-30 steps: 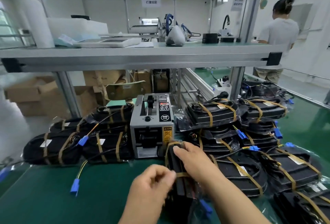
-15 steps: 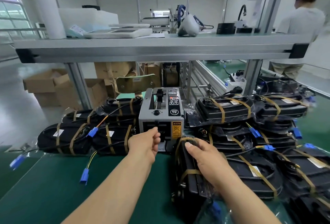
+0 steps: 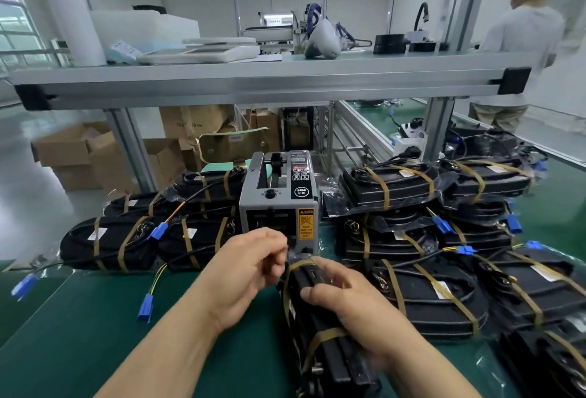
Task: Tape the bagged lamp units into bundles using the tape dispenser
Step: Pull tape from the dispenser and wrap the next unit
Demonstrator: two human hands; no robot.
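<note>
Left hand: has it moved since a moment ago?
Yes. The left hand has pulled back from the tape dispenser slot, toward the person, to the top of the bundle that the right hand grips.

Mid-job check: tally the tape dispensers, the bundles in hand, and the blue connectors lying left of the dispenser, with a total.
Tape dispenser: 1
Bundle gripped by the right hand: 1
Blue connectors left of the dispenser: 3
Total: 5
</note>
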